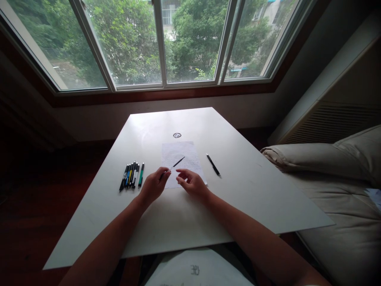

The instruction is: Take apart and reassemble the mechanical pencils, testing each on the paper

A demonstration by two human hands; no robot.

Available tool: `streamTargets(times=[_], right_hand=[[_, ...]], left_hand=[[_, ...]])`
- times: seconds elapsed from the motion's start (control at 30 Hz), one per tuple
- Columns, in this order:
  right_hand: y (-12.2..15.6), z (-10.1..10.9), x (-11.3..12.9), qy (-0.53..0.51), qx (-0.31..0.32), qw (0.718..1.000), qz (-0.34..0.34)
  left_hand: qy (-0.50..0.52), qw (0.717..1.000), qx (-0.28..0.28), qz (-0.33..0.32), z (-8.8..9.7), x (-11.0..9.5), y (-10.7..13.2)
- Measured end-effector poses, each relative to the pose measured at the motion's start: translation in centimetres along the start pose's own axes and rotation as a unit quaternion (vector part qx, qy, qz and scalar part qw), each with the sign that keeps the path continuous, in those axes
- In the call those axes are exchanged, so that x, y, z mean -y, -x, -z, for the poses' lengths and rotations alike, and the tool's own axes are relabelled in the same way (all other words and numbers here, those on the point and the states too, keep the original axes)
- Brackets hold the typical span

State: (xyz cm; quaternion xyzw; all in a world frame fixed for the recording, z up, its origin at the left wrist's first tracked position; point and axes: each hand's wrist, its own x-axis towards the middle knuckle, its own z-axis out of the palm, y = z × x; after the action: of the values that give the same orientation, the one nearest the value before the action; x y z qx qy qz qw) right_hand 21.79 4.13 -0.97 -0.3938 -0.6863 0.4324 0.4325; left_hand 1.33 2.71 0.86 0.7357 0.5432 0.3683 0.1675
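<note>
My left hand [154,183] is closed around a slim dark pen [178,161], whose thin end points up and to the right. A small clear or pale part of it shows at my fingertips; the rest is hidden in the hand. Just to the right, my right hand [193,184] is held with thumb and fingers apart and nothing visible between them. Both hands are over a sheet of paper [178,147] covered with lines of writing. Another black pen [213,165] lies on the table to the right of the paper.
Several pens [130,174] lie side by side at the left, a green one [141,174] at their right end. A round dark-lined mark or object [177,135] is beyond the paper on the white table [253,198]. A light sofa [321,171] stands at the right; windows are ahead.
</note>
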Motion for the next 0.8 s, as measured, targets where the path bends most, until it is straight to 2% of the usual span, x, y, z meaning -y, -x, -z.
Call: streamTargets(times=[0.1,0.3,0.47,0.6,0.7,0.8], right_hand=[[0.0,0.2,0.0,0.092,-0.023,0.995,0.042],[-0.2,0.0,-0.5,0.208,-0.013,0.972,0.106],[-0.5,-1.2,-0.4,0.329,0.069,0.926,0.171],[-0.7,-2.3,-0.2,0.381,0.131,0.894,0.195],[-0.6,-2.6,-0.5,0.393,0.155,0.886,0.194],[-0.5,-2.6,-1.0,0.394,0.145,0.888,0.186]], left_hand=[[0.026,0.999,-0.031,0.025,0.2,0.3,-0.2],[0.032,0.996,-0.082,0.031,0.7,0.8,-0.5],[0.027,0.995,-0.093,0.028,0.8,1.0,-0.7],[0.02,0.995,-0.093,0.025,0.6,1.0,-0.7],[0.012,0.996,-0.085,0.025,0.5,1.0,-0.7],[0.007,0.996,-0.084,0.026,0.4,1.0,-0.7]])
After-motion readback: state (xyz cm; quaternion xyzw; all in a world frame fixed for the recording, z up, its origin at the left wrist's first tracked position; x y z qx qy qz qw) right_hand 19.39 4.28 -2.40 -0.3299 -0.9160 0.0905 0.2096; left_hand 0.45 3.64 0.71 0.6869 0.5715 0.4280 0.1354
